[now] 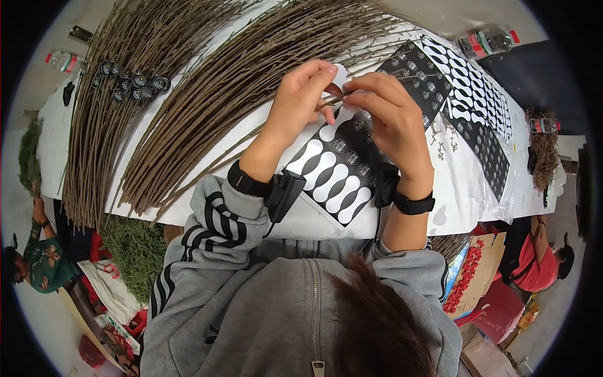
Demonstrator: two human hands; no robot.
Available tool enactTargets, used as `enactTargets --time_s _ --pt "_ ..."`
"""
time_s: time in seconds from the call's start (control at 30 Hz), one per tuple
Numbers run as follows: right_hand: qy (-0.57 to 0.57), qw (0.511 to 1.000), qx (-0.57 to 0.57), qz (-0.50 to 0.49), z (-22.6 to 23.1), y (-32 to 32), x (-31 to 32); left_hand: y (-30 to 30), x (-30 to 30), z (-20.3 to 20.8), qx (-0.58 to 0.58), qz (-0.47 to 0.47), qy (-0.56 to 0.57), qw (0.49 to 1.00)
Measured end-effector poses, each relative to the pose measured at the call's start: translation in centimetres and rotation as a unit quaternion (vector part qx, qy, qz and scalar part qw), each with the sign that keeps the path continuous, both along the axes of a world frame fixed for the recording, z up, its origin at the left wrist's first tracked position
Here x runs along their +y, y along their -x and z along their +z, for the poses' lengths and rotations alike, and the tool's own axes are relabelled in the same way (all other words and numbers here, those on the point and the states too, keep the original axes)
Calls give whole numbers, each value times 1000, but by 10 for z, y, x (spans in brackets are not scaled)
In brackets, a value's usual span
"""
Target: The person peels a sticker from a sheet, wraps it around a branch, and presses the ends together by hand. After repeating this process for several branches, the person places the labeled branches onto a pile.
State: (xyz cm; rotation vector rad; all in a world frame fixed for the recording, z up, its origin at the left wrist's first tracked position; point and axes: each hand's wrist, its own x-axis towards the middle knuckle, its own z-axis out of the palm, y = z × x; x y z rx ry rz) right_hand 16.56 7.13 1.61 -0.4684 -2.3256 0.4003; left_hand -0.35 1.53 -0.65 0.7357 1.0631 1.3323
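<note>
My left hand (300,94) is closed, its thumb and forefinger pinching a white label (340,76) with a rounded end. Close beside it, my right hand (391,113) pinches a thin brown twig (336,93) at the label's lower side; its fingertips partly hide the contact. Beneath both hands lies a black label sheet (339,217), patterned with white dumbbell shapes and small round emblems. To the left, a large pile of long bare twigs (207,107) spreads across the white table (452,210).
Further left are twig bundles (94,144) with round black tags (139,81). More label sheets (468,81) lie at right, near twig scraps (445,143). Plastic bottles (487,41) stand at the far side. Greenery (133,248) and red berries (466,276) sit below the table edge. People work at both sides.
</note>
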Motion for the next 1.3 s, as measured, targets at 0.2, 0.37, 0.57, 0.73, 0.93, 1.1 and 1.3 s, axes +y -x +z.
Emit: enactTargets --time_s 0.2,0.37,0.57,0.73,0.93,1.1,1.3 --pt "54 997 50 -8 -11 -2 4 0 -2 1 -31 -4 15 999" --pt "71 994 86 -4 -14 0 6 -6 0 -8 31 20 -26 999" --pt "212 971 104 -32 -22 3 5 -4 -3 0 -29 39 22 999" --pt "237 967 95 -5 -24 1 9 -5 -2 -5 5 53 31 998" --pt "221 970 85 54 -27 -4 15 -7 -2 -8 26 55 13 998" --pt "257 959 96 73 -29 -5 17 -9 -2 -7 24 72 5 997" --pt "295 946 132 -3 -36 3 10 -4 -2 -8 -2 56 11 998"
